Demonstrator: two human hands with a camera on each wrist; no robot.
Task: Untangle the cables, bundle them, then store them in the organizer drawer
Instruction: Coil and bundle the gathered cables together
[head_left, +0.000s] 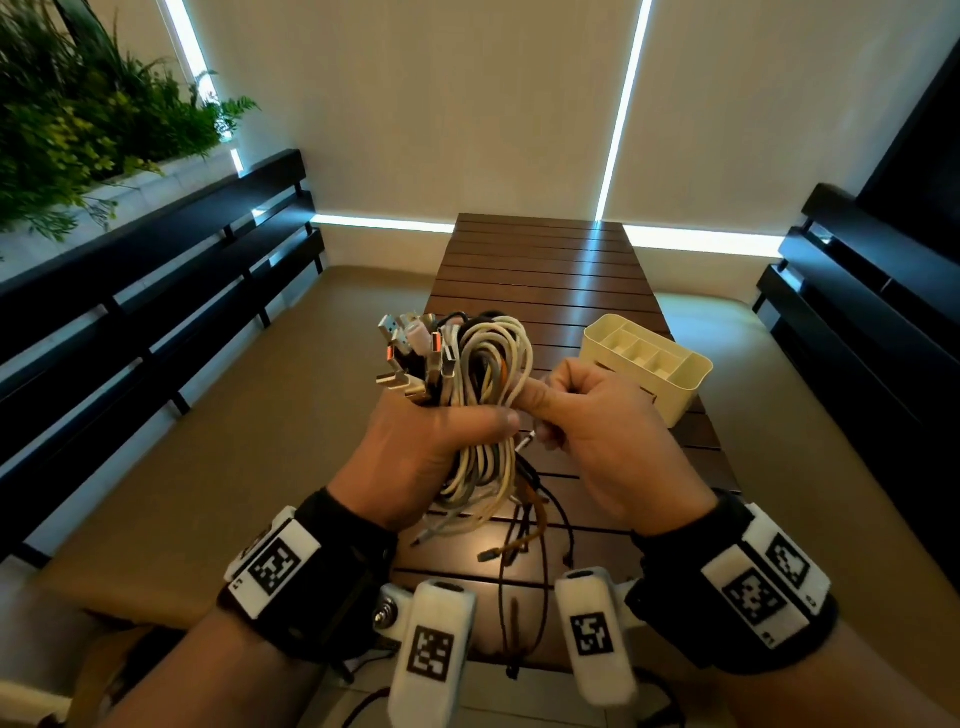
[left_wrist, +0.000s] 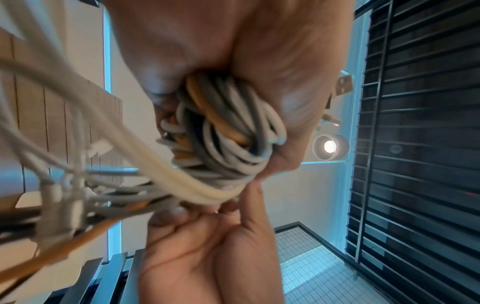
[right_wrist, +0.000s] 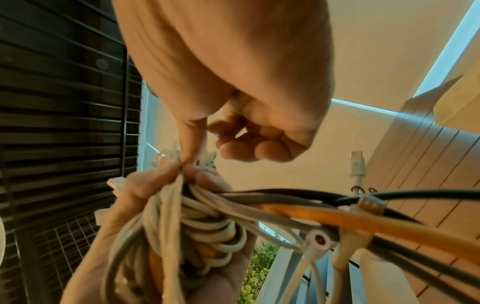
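At centre frame of the head view, the left hand is gripping the cable bundle round its middle, hiding that stretch. The right hand is curling beside it, pinching a thin cable end, mostly concealed by fingers. Loose tails are hanging blurred toward the tabletop. The organizer is sitting at centre right, partly behind the right hand.

My left hand is fisted, thumb lying across toward the right. My right hand is curled beside it, forefinger extended to meet that thumb; both wrists are raised side by side.
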